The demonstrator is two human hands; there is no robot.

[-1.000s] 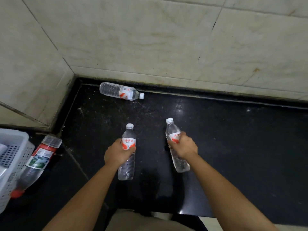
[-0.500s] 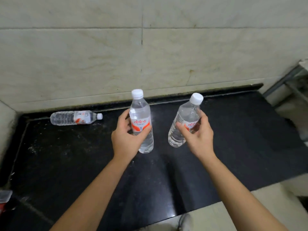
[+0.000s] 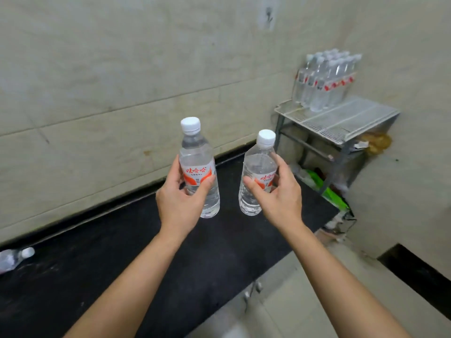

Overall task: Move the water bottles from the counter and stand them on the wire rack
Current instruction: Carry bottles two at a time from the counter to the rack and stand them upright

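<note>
My left hand [image 3: 180,198] grips a clear water bottle [image 3: 197,152] with a white cap and red-and-white label, held upright above the black counter [image 3: 97,264]. My right hand [image 3: 278,196] holds a second, like bottle [image 3: 258,167], tilted slightly right. One more bottle [image 3: 14,258] lies on its side at the counter's far left, cut by the frame edge. The white wire rack [image 3: 341,120] stands at the right past the counter's end, with several upright bottles [image 3: 324,81] grouped at its back left.
Tiled walls close in behind and to the right. Under the rack's top shelf sit a green package [image 3: 327,189] and a crumpled brown bag [image 3: 375,142]. A pale floor and cabinet front with handles [image 3: 251,291] lie below the counter edge.
The view has swung right, bringing the rack into sight. Both hands lifted their bottles off the counter and carried them rightward; the lying bottle slid to the left edge.
</note>
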